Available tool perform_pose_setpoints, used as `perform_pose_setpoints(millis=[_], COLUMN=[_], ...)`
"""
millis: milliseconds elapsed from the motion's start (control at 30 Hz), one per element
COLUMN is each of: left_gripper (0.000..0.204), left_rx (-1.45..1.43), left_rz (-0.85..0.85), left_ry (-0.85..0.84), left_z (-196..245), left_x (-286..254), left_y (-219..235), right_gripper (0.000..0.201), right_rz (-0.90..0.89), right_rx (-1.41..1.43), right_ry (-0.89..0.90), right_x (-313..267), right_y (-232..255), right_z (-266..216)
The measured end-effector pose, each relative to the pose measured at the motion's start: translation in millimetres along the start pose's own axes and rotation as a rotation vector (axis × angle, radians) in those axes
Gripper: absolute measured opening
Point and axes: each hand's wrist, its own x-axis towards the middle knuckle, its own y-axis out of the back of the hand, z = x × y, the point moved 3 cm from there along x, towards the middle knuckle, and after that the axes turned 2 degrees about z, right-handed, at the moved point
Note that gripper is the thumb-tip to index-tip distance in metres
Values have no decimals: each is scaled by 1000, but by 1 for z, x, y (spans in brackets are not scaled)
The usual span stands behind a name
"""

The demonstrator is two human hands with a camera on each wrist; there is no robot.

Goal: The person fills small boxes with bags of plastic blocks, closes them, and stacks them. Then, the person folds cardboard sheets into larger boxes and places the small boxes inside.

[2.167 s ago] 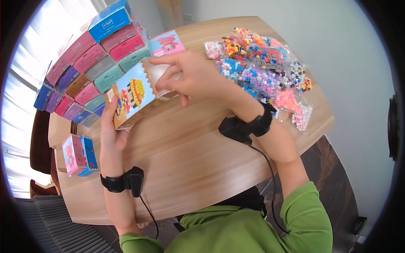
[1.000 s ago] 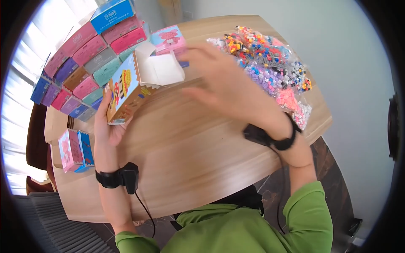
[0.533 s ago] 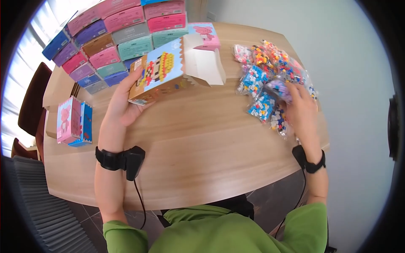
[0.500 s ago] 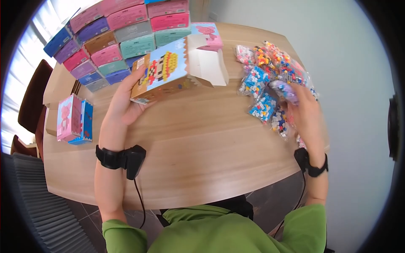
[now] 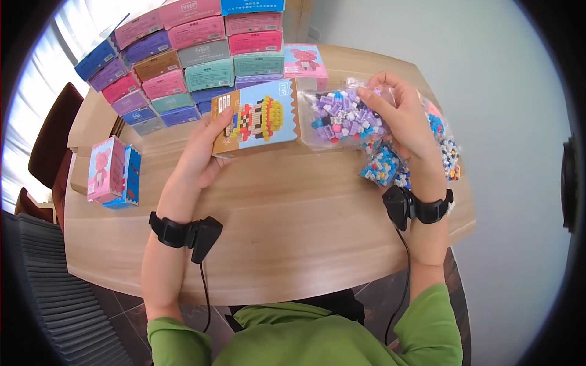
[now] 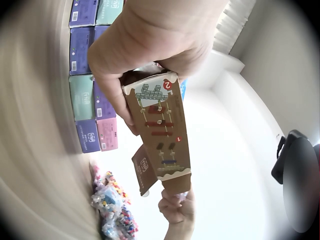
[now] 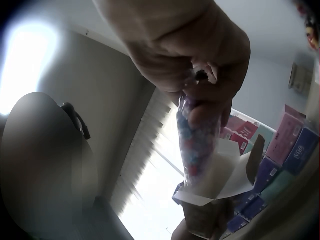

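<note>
My left hand (image 5: 201, 146) grips the closed end of a small cardboard box (image 5: 259, 119) with a picture of a yellow-hatted block figure. Its brown side with building diagrams shows in the left wrist view. The box's other end is open, white flaps (image 7: 232, 175) spread in the right wrist view. With thumb and fingers, my right hand (image 5: 409, 119) pinches a clear plastic bag (image 5: 345, 119) of purple, white and blue toy bricks. The bag's lower end is right at the open mouth of the box, overlapping a flap in the head view.
Stacked coloured boxes (image 5: 204, 55) stand at the back left, with a pink bear box (image 5: 305, 63) beside them. Two more boxes, one a pink box (image 5: 105, 171), stand at the left edge. More brick bags (image 5: 384, 165) lie on the table (image 5: 293, 244) at right.
My right hand left the box's open end, reached to the pile at right, took a bag of purple bricks and brought it left to the box. My left hand kept hold of the box.
</note>
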Motion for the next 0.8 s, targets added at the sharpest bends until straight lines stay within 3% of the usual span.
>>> perform_pose_setpoints(millis=[67,167,267,367,467,567,767,800], left_gripper=[38,38,37,36,35,37,38,38], left_rx=[-24,71,109,72,91,59,-194,-220], left_rz=[2,-28,-5,75,29,-6,-28,-37], left_ry=[0,-9,-16,-46,-85,-82,0,17], left_z=[0,-3,-2,-2,-3,-4,-4,-5], left_x=[0,4,-1,-4,0,0,2,2], left_y=[-1,0,-8,-12,-13,-13,-11,-12], right_gripper=[20,19,19,27,26,47,83,82], right_rz=[-59,-11,116,170,16,-530,28,-11], right_rx=[-75,-26,150,174,68,91,-746,-635], right_ry=[-69,-124,-16,-26,-77,-18,676,654], right_x=[4,10,22,25,12,-3,-12,-9], right_y=[4,-10,-5,-7,-39,-58,-45,-45], right_z=[-3,5,21,24,21,10,-17,-15])
